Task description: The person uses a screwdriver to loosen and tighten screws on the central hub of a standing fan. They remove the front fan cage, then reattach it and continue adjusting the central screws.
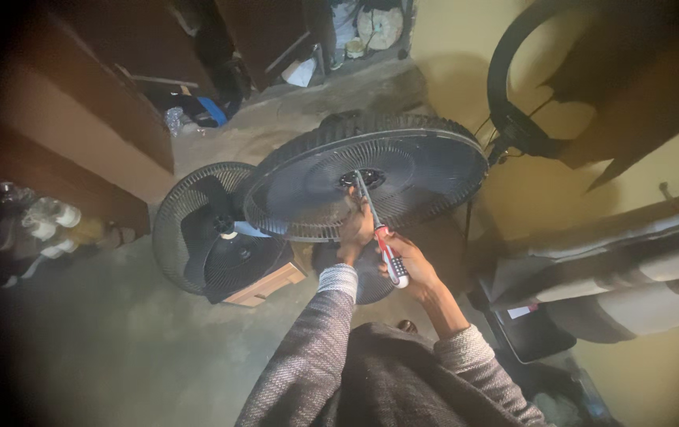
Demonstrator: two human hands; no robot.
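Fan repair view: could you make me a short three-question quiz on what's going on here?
1. True or false: the right hand holds a screwdriver.
2. The screwdriver tip points at: A) the grille rim, B) the grille's hub, C) the floor?
3. What does the left hand touch?

Key: 1 true. 2 B. 3 The grille's edge.

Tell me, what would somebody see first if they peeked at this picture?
Probably the big round black fan grille in the middle, tilted toward the camera. The right hand holds a red-and-white screwdriver with its tip at the grille's centre hub, while the left hand steadies the grille from below. Just left of it, another black fan with its blades showing rests on the floor by a wooden box.
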